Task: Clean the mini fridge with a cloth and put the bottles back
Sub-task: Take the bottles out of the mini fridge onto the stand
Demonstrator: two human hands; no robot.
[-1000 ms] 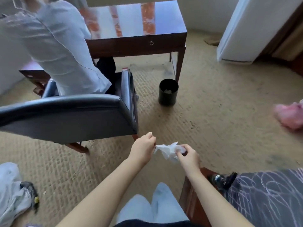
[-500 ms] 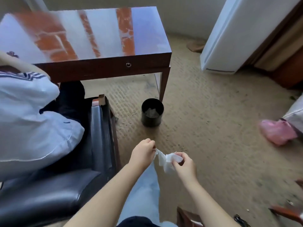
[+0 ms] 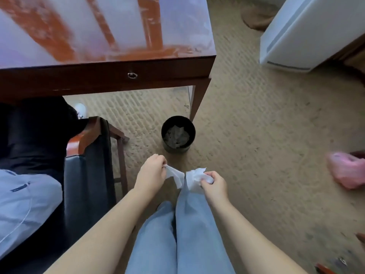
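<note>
The carpeted floor (image 3: 256, 135) fills most of the view, with a glossy wooden surface (image 3: 177, 36) at the top, a white mini fridge (image 3: 308, 30) in the upper right corner, well apart from the hands, and a dark chair (image 3: 90, 175) on the left. A small black bin (image 3: 178, 134) stands on the carpet by the leg of the surface, just beyond the hands. No bottles show. The white cloth (image 3: 185, 177) hangs in the air between the hands, above the person's knees: the left hand (image 3: 152, 173) is pinched shut on one thin corner, the right hand (image 3: 214, 184) is closed around the bunched end. It looks very light, limp and thin, perhaps tissue-like, so it would likely tear under a hard pull or when wet; better gathered into a wad in one palm than stretched by its corners.
</note>
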